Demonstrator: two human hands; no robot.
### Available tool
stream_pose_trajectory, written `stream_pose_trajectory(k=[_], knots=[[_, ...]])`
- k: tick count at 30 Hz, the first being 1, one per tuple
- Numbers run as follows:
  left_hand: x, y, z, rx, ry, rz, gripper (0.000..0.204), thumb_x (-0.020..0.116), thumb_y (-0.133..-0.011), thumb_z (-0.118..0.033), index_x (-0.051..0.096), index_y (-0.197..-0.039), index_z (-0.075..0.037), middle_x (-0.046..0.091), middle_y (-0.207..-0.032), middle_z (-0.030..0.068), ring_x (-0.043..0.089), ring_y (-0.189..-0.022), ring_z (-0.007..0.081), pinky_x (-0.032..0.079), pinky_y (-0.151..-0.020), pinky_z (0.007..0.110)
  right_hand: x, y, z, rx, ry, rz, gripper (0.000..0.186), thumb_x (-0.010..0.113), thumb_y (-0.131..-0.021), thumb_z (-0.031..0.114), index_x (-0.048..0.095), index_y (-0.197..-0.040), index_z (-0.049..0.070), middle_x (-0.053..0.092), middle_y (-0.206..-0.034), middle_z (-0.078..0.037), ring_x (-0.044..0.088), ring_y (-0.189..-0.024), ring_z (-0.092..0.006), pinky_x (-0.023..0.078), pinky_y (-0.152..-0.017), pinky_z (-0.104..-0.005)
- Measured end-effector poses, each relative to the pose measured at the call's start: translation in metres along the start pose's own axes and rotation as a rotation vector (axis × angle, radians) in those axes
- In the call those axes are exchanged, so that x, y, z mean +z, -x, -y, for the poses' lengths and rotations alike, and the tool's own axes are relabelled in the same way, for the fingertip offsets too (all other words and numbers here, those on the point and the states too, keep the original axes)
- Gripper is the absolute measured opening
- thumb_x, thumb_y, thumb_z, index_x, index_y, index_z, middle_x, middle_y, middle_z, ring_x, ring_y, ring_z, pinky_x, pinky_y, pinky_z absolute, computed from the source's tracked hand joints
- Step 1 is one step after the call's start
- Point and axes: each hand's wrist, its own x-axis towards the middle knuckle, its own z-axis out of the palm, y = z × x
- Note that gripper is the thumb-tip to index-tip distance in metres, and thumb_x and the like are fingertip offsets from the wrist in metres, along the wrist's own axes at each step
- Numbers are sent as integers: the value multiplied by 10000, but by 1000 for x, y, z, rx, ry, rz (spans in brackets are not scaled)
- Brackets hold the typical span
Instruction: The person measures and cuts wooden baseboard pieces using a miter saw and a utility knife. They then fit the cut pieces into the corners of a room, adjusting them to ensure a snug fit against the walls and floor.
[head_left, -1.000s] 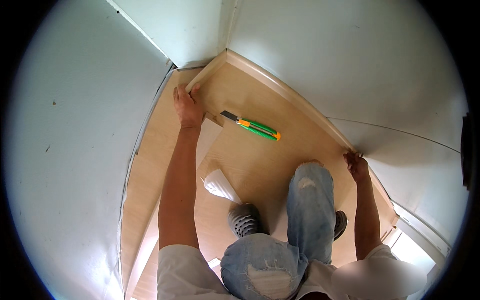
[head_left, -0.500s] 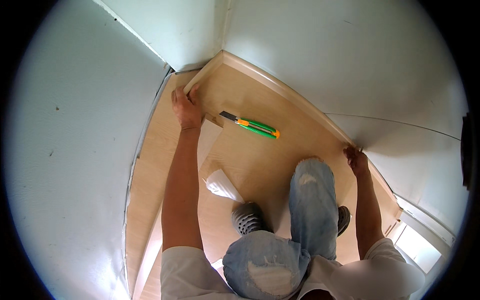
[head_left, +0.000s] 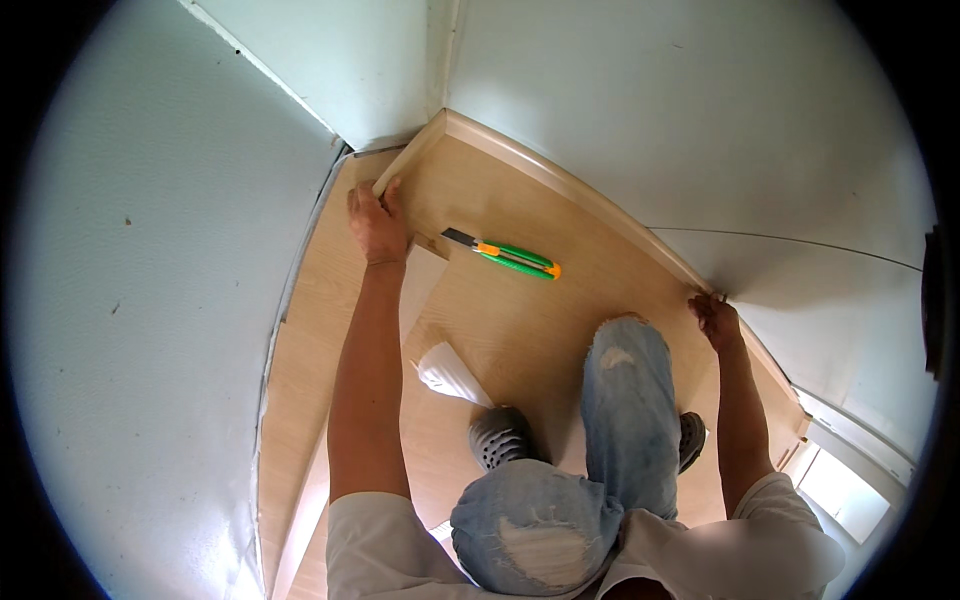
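Observation:
Wrapped round the lower end of a short wooden trim piece (head_left: pixel 416 147) at the far left corner, my left hand (head_left: pixel 376 222) has its fingers closed. A long wooden trim strip (head_left: pixel 566 180) runs from that corner along the right wall's foot, and my right hand (head_left: pixel 715 322) pinches it farther along. A green and yellow box cutter (head_left: pixel 520 258) with its dark blade out lies on the wood-look floor (head_left: pixel 520 330), right of my left hand.
Pale walls (head_left: pixel 160 300) close in on both sides and ahead. A loose board (head_left: pixel 420 282) and a crumpled white sheet (head_left: pixel 450 374) lie beside my left arm. My knees and grey clogs (head_left: pixel 500 435) take up the lower middle; a white ledge (head_left: pixel 840 485) shows at lower right.
The view has shifted slightly, so the floor and trim corner sit a little lower and the trim corner a bit more left. My hands keep their grip, with little visible movement.

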Motion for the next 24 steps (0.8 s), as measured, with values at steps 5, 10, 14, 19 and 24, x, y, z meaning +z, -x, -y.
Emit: stream_pose_trajectory(k=[5,10,14,19,24], knots=[[-2,0,4,58,-10,-26,334,701,-925,-284,570,-942,23,591,-872,209,564,-880,420,481,-742,508,1,0,-2,-5,-80,25,470,403,-1079,364,566,-1193,-62,705,-1045,-196,711,-848,-222,541,-497,-216],[2,-2,5,63,-22,-34,357,702,-919,-304,546,-902,15,585,-866,212,557,-893,421,478,-761,514,-5,-5,-1,6,-57,61,435,420,-1074,361,595,-1185,-22,715,-1059,-167,718,-858,-211,523,-513,-183],[2,-2,9,80,3,-60,381,706,-911,-324,531,-892,15,584,-867,218,555,-904,423,479,-767,521,5,0,2,35,-130,38,447,407,-1077,368,596,-1186,-22,709,-1079,-167,709,-842,-203,524,-518,-191],[3,-1,7,19,-31,7,380,702,-912,-323,547,-945,23,588,-874,224,554,-892,433,475,-764,527,7,1,-2,-8,-204,75,431,410,-1078,359,601,-1183,-14,708,-1074,-154,686,-810,-172,511,-514,-200],[7,-3,8,88,-6,-83,376,702,-912,-323,552,-961,19,585,-866,217,554,-874,430,473,-743,523,13,0,-1,-22,-190,35,414,420,-1077,354,607,-1170,-4,707,-1018,-133,630,-707,-123,483,-509,-177]])
